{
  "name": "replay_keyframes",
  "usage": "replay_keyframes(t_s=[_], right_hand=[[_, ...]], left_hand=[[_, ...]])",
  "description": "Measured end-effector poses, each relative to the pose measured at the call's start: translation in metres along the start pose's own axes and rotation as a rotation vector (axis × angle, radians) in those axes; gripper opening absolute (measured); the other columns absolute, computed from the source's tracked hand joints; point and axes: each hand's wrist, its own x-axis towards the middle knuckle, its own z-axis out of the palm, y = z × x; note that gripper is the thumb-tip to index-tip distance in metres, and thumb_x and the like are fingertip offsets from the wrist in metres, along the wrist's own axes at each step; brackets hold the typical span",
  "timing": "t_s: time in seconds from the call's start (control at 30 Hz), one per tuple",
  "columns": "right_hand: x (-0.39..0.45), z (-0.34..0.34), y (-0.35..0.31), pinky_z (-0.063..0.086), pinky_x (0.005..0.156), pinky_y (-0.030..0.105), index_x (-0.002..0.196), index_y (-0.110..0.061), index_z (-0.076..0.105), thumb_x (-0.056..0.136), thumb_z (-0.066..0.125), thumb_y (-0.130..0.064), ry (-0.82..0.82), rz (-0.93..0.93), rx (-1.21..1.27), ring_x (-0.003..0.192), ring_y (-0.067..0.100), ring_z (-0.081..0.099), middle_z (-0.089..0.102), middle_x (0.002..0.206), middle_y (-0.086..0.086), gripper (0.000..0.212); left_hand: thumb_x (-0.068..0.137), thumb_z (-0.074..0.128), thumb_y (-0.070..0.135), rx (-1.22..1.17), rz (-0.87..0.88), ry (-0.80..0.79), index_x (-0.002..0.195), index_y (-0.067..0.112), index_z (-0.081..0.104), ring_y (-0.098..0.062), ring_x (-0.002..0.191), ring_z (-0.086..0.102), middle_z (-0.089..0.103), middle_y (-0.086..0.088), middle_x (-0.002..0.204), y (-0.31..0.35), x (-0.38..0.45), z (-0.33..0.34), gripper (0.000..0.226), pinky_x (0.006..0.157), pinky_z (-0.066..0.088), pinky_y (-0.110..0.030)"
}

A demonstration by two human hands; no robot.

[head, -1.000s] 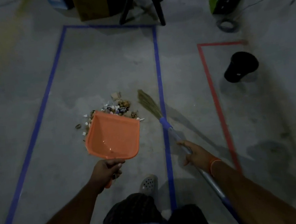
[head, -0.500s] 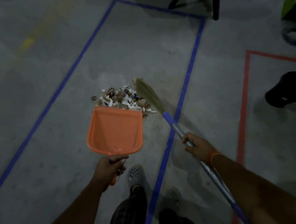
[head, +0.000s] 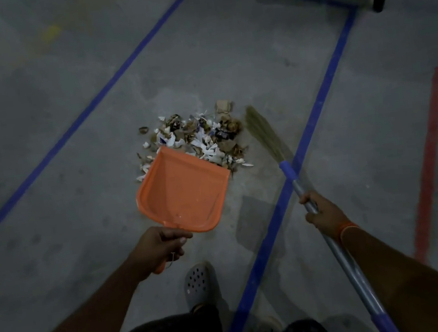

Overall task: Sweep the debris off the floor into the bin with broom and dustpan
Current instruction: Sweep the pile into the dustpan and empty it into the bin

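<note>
Dustpan (head: 184,192) edged closer into debris (head: 198,138), frame center; my left hand (head: 158,246) grips its handle, right hand (head: 322,210) grips broom (head: 295,184).

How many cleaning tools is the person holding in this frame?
2. The orange dustpan is in the left hand, its lip at the debris. The broom is in the right hand, bristles right of the pile.

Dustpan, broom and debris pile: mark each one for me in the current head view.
dustpan (head: 185,193): head view, middle of the orange tray.
broom (head: 261,131): head view, on the straw bristles.
debris pile (head: 203,135): head view, centre of the scraps on the floor.
</note>
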Motion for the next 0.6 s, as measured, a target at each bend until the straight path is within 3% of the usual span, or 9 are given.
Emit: replay_keyframes(t_s=[0.17,0.3,0.4,0.5,0.6], right_hand=[[0.08,0.048,0.064,0.044,0.066,0.03,0.088,-0.023,0.052,0.083,0.07,-0.017,0.069,-0.026,-0.016,0.071,0.014,0.056,0.06,0.088,0.0,0.021],[0.125,0.081,0.099,0.055,0.06,0.04,0.086,-0.017,0.05,0.089,0.062,-0.011,0.082,0.025,0.05,0.063,0.026,0.061,0.06,0.082,0.014,0.014],[0.144,0.097,0.122,0.056,0.057,0.043,0.093,-0.032,0.05,0.088,0.053,-0.004,0.057,0.074,0.061,0.068,0.032,0.07,0.062,0.088,0.018,0.029],[0.157,0.106,0.135,0.054,0.05,0.033,0.129,-0.049,0.04,0.087,0.05,-0.002,-0.016,0.105,0.041,0.073,0.031,0.071,0.056,0.102,0.013,0.064],[0.161,0.11,0.141,0.058,0.054,0.038,0.115,-0.053,0.047,0.082,0.053,-0.005,0.042,0.099,0.0,0.067,0.029,0.069,0.062,0.094,0.016,0.059]], left_hand=[[0.092,0.066,0.003,0.083,-0.025,-0.068,0.1,0.01,0.077,-0.011,0.056,0.063,0.068,-0.012,0.067,-0.041,0.097,0.005,0.015,0.052,0.049,-0.021],[0.093,0.064,0.003,0.009,-0.01,-0.117,0.102,0.009,0.076,-0.014,0.056,0.061,0.067,-0.012,0.067,-0.069,0.158,0.033,0.016,0.053,0.049,-0.023],[0.094,0.063,0.003,-0.038,0.007,-0.15,0.104,0.006,0.075,-0.013,0.055,0.059,0.065,-0.01,0.065,-0.095,0.186,0.06,0.016,0.053,0.048,-0.023],[0.095,0.062,0.003,-0.073,0.031,-0.154,0.106,0.004,0.074,-0.009,0.053,0.059,0.065,-0.007,0.065,-0.117,0.202,0.083,0.017,0.052,0.048,-0.021],[0.094,0.062,0.003,-0.108,0.045,-0.122,0.106,0.005,0.074,-0.01,0.056,0.061,0.066,-0.009,0.066,-0.136,0.208,0.095,0.017,0.054,0.049,-0.022]])
